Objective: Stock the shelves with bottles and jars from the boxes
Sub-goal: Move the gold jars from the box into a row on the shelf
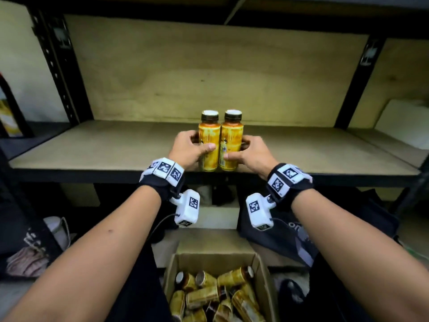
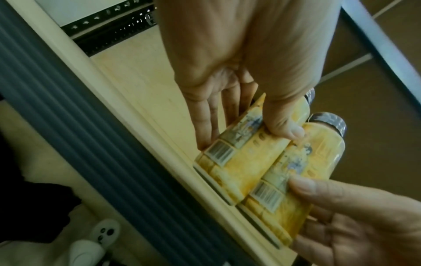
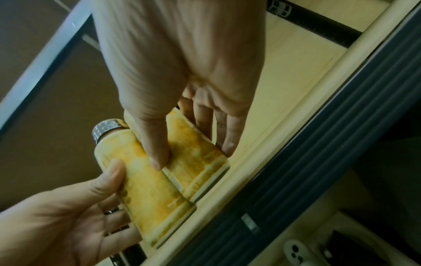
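While each hand grasps one upright yellow-labelled, dark-capped bottle, left hand (image 1: pixel 188 147) and right hand (image 1: pixel 251 152) hold the touching pair (image 1: pixel 220 140) at the plywood shelf (image 1: pixel 92 149) front edge.

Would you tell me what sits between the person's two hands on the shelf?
Two yellow bottles, upright and touching, stand between the left hand and right hand, as the head view shows.

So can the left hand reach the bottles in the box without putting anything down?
Probably not yet. The left hand grips a yellow bottle standing at the shelf edge, so it is busy. The box below is open on top, with nothing over its bottles.
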`<state>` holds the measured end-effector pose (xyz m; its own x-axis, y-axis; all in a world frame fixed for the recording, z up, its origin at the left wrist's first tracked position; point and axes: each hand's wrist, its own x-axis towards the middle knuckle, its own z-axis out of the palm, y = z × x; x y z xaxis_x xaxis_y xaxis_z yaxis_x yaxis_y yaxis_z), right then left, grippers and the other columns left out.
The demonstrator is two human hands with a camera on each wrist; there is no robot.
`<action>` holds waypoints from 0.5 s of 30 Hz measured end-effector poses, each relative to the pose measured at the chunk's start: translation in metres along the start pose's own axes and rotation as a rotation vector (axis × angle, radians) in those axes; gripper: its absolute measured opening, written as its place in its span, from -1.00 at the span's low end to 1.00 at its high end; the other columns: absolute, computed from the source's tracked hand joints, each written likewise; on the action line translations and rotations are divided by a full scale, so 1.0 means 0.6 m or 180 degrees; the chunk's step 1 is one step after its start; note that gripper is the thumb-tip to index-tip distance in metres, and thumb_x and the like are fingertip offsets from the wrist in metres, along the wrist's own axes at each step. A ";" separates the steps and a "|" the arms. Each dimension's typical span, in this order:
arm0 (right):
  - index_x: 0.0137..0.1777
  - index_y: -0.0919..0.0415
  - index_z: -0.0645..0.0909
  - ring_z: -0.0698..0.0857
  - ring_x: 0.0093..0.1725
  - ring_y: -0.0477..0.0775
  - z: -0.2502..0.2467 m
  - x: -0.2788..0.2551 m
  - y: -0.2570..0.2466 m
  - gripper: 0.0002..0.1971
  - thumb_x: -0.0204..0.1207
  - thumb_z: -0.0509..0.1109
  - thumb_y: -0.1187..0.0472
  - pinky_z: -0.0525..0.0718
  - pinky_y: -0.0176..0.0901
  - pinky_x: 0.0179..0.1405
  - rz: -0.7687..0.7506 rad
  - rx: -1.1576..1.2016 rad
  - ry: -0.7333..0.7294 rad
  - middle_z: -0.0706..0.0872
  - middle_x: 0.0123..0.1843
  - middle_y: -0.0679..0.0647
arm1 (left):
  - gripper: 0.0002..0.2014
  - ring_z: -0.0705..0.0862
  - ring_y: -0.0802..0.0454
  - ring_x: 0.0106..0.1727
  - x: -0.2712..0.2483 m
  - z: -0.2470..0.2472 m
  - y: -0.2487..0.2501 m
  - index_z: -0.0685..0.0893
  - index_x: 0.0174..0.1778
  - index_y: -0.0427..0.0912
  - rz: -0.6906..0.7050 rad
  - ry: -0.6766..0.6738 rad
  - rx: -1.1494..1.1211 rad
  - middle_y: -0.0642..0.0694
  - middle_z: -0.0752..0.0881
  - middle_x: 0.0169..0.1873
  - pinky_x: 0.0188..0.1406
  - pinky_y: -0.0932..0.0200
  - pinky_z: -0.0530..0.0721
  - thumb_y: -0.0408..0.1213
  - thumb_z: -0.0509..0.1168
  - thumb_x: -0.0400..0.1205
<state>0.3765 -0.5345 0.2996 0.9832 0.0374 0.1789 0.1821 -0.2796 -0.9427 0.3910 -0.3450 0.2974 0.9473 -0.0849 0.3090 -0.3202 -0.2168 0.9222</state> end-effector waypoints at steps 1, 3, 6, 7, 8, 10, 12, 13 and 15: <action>0.17 0.26 0.68 0.82 0.00 0.00 0.005 0.014 0.005 -0.54 0.26 0.68 0.40 0.77 0.03 0.15 0.0001 -0.0094 0.0028 0.83 0.03 0.10 | -0.70 0.76 -0.03 -0.03 0.008 0.003 -0.008 0.69 0.08 -0.33 -0.0035 0.0059 0.0074 -0.23 0.78 0.02 0.07 -0.08 0.75 -0.38 0.54 0.46; 0.15 0.24 0.68 0.80 -0.01 -0.03 0.012 0.034 0.017 -0.55 0.26 0.69 0.38 0.73 0.05 0.21 0.0038 -0.0200 0.0020 0.82 0.03 0.07 | -0.68 0.76 -0.02 -0.01 0.024 0.008 -0.028 0.69 0.06 -0.24 -0.0076 0.0193 0.0230 -0.19 0.79 0.02 0.14 -0.12 0.73 -0.33 0.57 0.43; 0.14 0.15 0.66 0.78 0.01 -0.09 0.013 0.050 0.039 -0.55 0.27 0.69 0.34 0.71 0.04 0.25 0.0017 -0.0180 0.0000 0.80 0.01 0.00 | -0.61 0.76 -0.04 0.05 0.040 0.011 -0.046 0.69 0.09 -0.17 -0.0053 0.0254 0.0503 -0.13 0.79 0.03 0.19 -0.13 0.71 -0.21 0.60 0.39; 0.19 0.16 0.65 0.77 0.03 -0.10 0.010 0.054 0.042 -0.52 0.28 0.69 0.33 0.70 0.02 0.27 -0.0003 -0.0227 -0.0050 0.79 0.03 -0.01 | -0.58 0.76 -0.03 0.07 0.044 0.009 -0.045 0.69 0.11 -0.17 -0.0071 0.0190 0.0608 -0.11 0.79 0.04 0.20 -0.13 0.70 -0.18 0.60 0.39; 0.23 0.18 0.63 0.76 0.07 -0.08 0.007 0.056 0.042 -0.49 0.29 0.69 0.30 0.69 0.02 0.29 -0.0008 -0.0309 -0.0145 0.78 0.07 0.00 | -0.56 0.75 -0.01 0.09 0.047 0.006 -0.043 0.69 0.13 -0.18 -0.0094 0.0111 0.0688 -0.09 0.79 0.05 0.22 -0.13 0.69 -0.15 0.61 0.38; 0.31 0.20 0.58 0.73 0.18 -0.03 -0.003 0.061 0.033 -0.42 0.30 0.69 0.23 0.66 0.07 0.34 -0.0043 -0.0456 -0.0328 0.76 0.20 0.03 | -0.44 0.73 0.01 0.14 0.051 -0.003 -0.033 0.67 0.20 -0.17 -0.0160 -0.0060 0.0886 -0.06 0.77 0.11 0.26 -0.13 0.67 -0.05 0.62 0.33; 0.42 0.20 0.50 0.67 0.29 0.02 -0.015 0.070 0.015 -0.28 0.27 0.70 0.15 0.63 0.09 0.36 -0.0128 -0.0544 -0.0337 0.69 0.34 0.06 | -0.21 0.72 0.01 0.17 0.055 -0.013 -0.017 0.61 0.29 -0.14 -0.0133 -0.0092 0.1094 -0.05 0.75 0.19 0.26 -0.10 0.67 0.14 0.63 0.20; 0.46 0.19 0.47 0.64 0.33 0.02 -0.020 0.076 0.004 -0.22 0.26 0.71 0.13 0.62 0.08 0.37 -0.0187 -0.0560 -0.0274 0.66 0.38 0.05 | -0.10 0.72 0.02 0.18 0.059 -0.016 -0.009 0.59 0.34 -0.12 -0.0099 -0.0043 0.1072 -0.03 0.74 0.21 0.25 -0.10 0.68 0.23 0.61 0.11; 0.46 0.14 0.51 0.66 0.31 0.01 -0.025 0.089 -0.015 -0.21 0.22 0.73 0.11 0.65 0.11 0.34 -0.0291 -0.0628 -0.0216 0.70 0.33 0.00 | -0.11 0.73 0.05 0.18 0.067 -0.023 0.009 0.62 0.35 -0.07 -0.0027 0.0021 0.1025 0.02 0.76 0.17 0.23 -0.10 0.70 0.21 0.62 0.10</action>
<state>0.4273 -0.5446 0.3221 0.9626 0.1337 0.2355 0.2707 -0.4540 -0.8489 0.4276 -0.3361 0.3181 0.9497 -0.0757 0.3039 -0.2983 -0.5142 0.8041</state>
